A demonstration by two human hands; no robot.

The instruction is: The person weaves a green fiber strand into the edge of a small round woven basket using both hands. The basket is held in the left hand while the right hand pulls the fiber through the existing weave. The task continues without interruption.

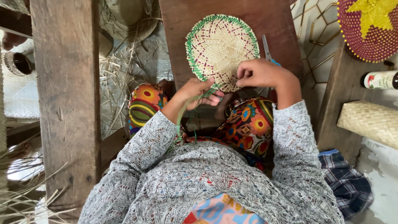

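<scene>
Woven round mat [221, 49], pale straw with a green rim and dotted purple lines, lies flat on a dark wooden board [182, 25] straight ahead of the person, and both hands are at its near edge. Left hand [198, 92] sits at the lower left of the rim, fingers curled, pinching a green strand [181, 114] that trails down from the edge toward the lap. Right hand [262, 73] is over on the lower right, knuckles up, fingertips closed tight and pressed onto the weave right at the border. So the mat reaches away from both hands, its far side well clear of them, its near rim tucked under the fingers.

Just beyond the right hand, a pair of scissors [267, 50] lies on the board, touching or nearly touching the mat's right side; the handle is half hidden by the hand. Grey knitted sleeves [290, 137] cover both arms, and bright patterned cloth [248, 124] shows over the knees below the board. Up in the far right corner, another woven piece [367, 29], purple with a yellow star, and below it a bottle [380, 79] on its side beside a plaited straw box [369, 122]. Loose straw [120, 70] is scattered to the left, past a wooden plank [66, 99].
</scene>
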